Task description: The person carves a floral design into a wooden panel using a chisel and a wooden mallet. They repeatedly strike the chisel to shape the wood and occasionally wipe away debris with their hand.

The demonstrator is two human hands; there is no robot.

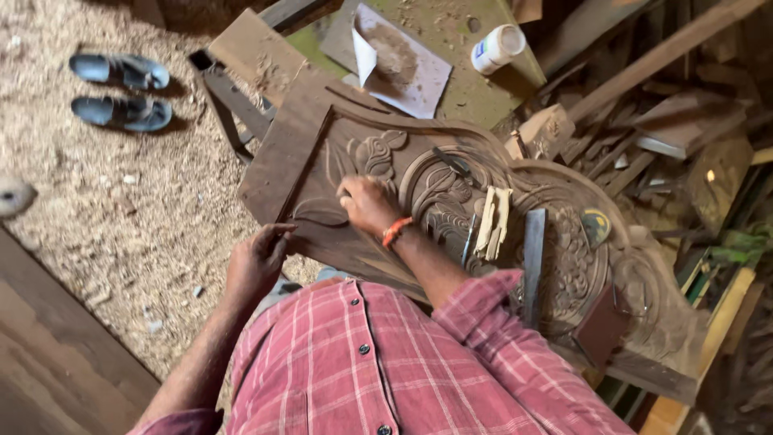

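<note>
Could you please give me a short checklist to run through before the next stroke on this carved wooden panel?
1. Right hand on the work: ok, it rests on the carved wooden panel near the leaf carving.
2. Tool in the right hand: cannot tell, the fingers hide whatever they hold.
3. Left hand steadying: ok, it sits at the panel's near edge; whether it grips is unclear.
4. Loose tools off the carving path: not ok, a flat dark bar and a pale wooden block lie on the panel.
5. White bottle out of the way: ok, it lies on the green surface beyond the panel.
</note>
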